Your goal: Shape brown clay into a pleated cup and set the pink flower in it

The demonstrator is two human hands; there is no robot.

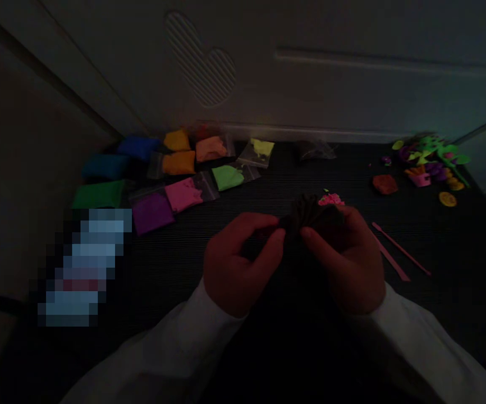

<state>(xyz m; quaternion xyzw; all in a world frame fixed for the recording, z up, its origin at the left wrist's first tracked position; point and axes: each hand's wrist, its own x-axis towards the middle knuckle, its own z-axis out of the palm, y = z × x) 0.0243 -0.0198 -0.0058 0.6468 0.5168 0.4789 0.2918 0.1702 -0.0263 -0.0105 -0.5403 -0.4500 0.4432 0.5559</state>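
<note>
In the dim head view, a dark, ridged piece of modelling clay [309,210] with fan-like folds is held up between both hands. My left hand [243,261] pinches its left end between thumb and fingers. On the other side, my right hand [352,258] grips it, thumb in front and fingers behind, partly hidden by the clay. Just beyond the right fingers is a small pink cluster [330,200] with bits of green. Two pink modelling tools, one a thin stick [403,249] and one a flat blade [394,262], lie right of my right hand.
Bags of coloured clay, among them purple [153,213], pink [183,194] and green [99,194], spread across the table's left and back. A blurred bright rectangle [85,264] lies at left. Colourful small pieces [432,160] and a reddish lump [385,184] sit back right, before a pale panel [331,95].
</note>
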